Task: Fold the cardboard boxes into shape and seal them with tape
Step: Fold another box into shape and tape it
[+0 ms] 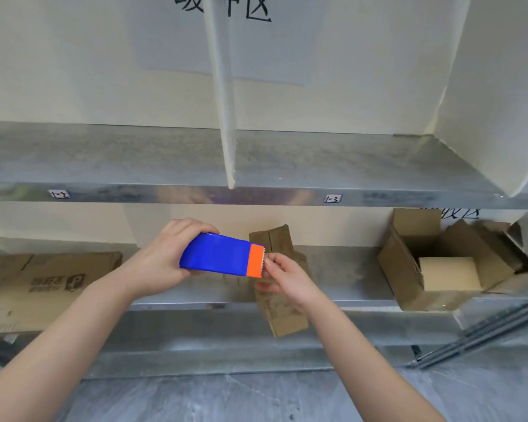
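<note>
While the left hand (162, 260) grips the blue tape dispenser (214, 257), the right hand (282, 278) pinches at its toothed orange end, fishing for the tape, I'd say. Behind them the folded box (287, 321) lies on the shelf (348, 287); next, draw tape across its seam.

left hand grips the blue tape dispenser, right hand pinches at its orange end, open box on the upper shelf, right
No: head view shows the open box on the lower shelf. The left hand grips the blue tape dispenser; the right hand pinches at its orange end.
</note>
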The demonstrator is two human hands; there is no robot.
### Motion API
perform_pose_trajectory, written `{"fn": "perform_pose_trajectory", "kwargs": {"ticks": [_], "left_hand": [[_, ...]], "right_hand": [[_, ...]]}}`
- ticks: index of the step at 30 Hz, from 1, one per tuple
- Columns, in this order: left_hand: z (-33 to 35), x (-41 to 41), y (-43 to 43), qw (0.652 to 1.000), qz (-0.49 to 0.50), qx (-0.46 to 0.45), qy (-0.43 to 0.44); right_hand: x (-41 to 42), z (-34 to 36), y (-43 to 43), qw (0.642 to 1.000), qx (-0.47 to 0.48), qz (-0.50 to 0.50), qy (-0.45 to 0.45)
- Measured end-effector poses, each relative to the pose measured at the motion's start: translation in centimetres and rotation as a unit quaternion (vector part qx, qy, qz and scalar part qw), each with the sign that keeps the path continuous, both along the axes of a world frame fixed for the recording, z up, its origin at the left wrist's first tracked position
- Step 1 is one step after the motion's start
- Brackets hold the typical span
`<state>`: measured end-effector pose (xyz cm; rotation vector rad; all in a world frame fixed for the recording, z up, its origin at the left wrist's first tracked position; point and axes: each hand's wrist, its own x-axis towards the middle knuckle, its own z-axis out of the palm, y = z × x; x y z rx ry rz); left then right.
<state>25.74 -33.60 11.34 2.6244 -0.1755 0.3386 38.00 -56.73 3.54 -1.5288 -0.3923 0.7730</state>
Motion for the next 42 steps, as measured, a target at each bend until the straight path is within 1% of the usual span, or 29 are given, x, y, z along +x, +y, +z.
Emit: {"fn": "perform_pose_trajectory", "kwargs": {"ticks": [5, 11, 15, 18, 22, 25, 29, 33, 37, 42], "left_hand": [[-0.7, 0.4, -3.3, 1.0, 0.019, 0.009, 0.004], [-0.8, 1.7, -6.0, 1.0, 0.022, -0.001, 0.017], [-1.3, 2.7, -6.5, 0.999, 0.02, -0.001, 0.031], [-1.7, 3.3, -6.1, 0.999, 0.026, 0.0, 0.04], [-2.5, 4.1, -5.1, 0.998, 0.023, 0.049, 0.045], [-2.8, 4.7, -4.0, 0.996, 0.032, 0.069, 0.046], [-3.2, 4.6, -2.5, 0.996, 0.039, 0.055, 0.054], [-3.7, 3.1, 0.3, 0.996, 0.068, 0.019, 0.058], [-5.7, 2.2, 2.9, 0.992, 0.068, -0.014, 0.105], [-7.8, 2.1, 4.1, 0.987, 0.069, -0.043, 0.138]], "right_hand": [[1.0, -0.8, -2.6, 0.998, 0.033, 0.0, 0.054], [2.4, -1.8, -4.9, 0.998, 0.019, -0.005, 0.052], [3.1, -2.2, -5.0, 0.999, -0.017, -0.022, 0.017], [3.4, -2.3, -4.6, 0.997, -0.05, -0.056, -0.022], [4.3, -1.5, -4.4, 0.978, -0.11, -0.138, -0.112], [5.3, -1.0, -4.1, 0.968, -0.124, -0.159, -0.148], [6.3, -0.6, -3.9, 0.963, -0.147, -0.159, -0.162], [8.4, -0.9, -6.1, 0.95, -0.193, -0.196, -0.149], [9.0, -2.3, -6.6, 0.942, -0.239, -0.185, -0.148], [9.6, -3.1, -5.7, 0.939, -0.257, -0.177, -0.144]]}}
